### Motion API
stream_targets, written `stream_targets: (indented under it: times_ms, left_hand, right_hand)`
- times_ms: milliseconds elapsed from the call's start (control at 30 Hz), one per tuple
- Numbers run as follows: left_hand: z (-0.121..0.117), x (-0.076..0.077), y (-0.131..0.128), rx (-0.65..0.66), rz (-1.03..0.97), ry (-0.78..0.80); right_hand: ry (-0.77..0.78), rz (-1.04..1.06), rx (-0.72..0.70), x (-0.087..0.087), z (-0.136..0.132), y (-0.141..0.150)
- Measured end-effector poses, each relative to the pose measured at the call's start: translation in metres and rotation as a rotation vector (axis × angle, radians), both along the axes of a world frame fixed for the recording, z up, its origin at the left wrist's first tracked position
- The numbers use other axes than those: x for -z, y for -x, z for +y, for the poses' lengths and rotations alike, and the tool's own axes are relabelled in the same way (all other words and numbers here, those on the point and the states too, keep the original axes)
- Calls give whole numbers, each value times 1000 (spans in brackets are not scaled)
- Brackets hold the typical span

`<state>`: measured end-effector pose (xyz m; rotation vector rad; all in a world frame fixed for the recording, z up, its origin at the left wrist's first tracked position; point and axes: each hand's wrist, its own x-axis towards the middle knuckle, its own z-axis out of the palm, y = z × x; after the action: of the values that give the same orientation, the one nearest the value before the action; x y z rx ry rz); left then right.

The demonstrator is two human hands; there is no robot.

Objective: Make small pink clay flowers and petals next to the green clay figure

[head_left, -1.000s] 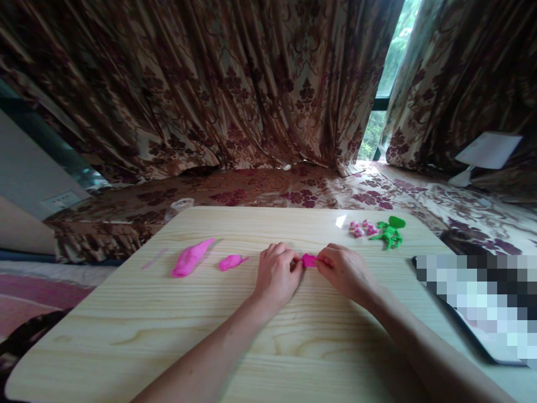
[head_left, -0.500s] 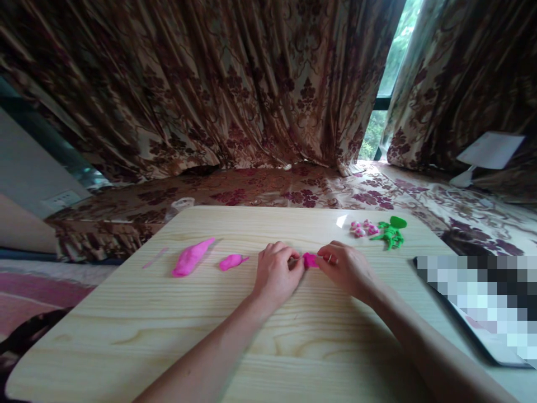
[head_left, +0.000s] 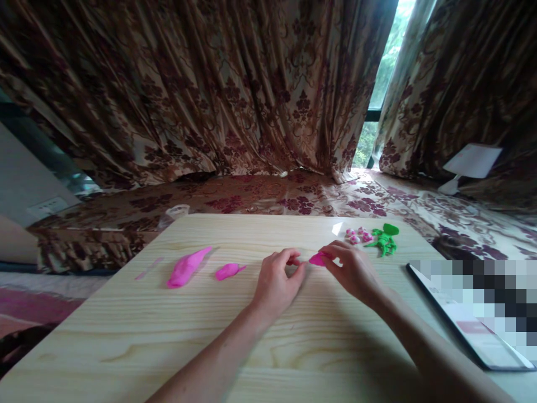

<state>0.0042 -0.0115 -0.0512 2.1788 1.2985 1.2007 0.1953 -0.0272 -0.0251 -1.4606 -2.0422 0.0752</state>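
Note:
Between the thumb and fingers of my right hand (head_left: pixel 350 264) is a small flattened piece of pink modelling clay (head_left: pixel 318 259), pinched just above the wooden table (head_left: pixel 201 347). My left hand (head_left: pixel 280 275) is beside it, thumb and forefinger apart, with a small gap to the clay. To the left of my hands lies a small pink clay lump (head_left: pixel 227 272) with a thin tail. Farther left rests a larger pink clay lump (head_left: pixel 187 268), tapering to a point.
A thin pale pink strip (head_left: pixel 150 268) lies near the table's left side. Pink-and-white clay pieces (head_left: pixel 358 235) and green clay shapes (head_left: pixel 385 242) sit at the back right. A tablet-like device (head_left: pixel 465 324), partly pixelated, lies on the right. Behind stands a white lamp (head_left: pixel 473 160).
My left fingers have come away from the pink clay and spread. My right hand keeps the piece, now turned and slightly raised. The whole view has shifted a little.

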Motion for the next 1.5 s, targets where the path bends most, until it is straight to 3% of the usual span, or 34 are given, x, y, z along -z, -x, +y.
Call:
stream_targets:
  times_ms: [167, 300, 500, 833, 967, 1333, 1500]
  left_hand:
    - [5, 0, 5, 21, -52, 30]
    - [7, 3, 5, 32, -60, 34]
    - [8, 7, 8, 28, -59, 59]
    - [7, 7, 7, 38, -69, 62]
    - [8, 8, 6, 38, -88, 63]
    - [8, 8, 8, 43, -68, 67]
    - [7, 7, 7, 55, -65, 46]
  right_hand:
    - [5, -184, 209, -14, 6, -76]
    - [15, -250, 267, -2, 2, -105]
    - [8, -253, 304, 16, -2, -105]
    - [-21, -214, 326, -7, -10, -134]
    - [15, -251, 267, -5, -6, -136]
    - [54, -257, 296, -2, 17, -133]
    - [39, -187, 243, -3, 13, -114]
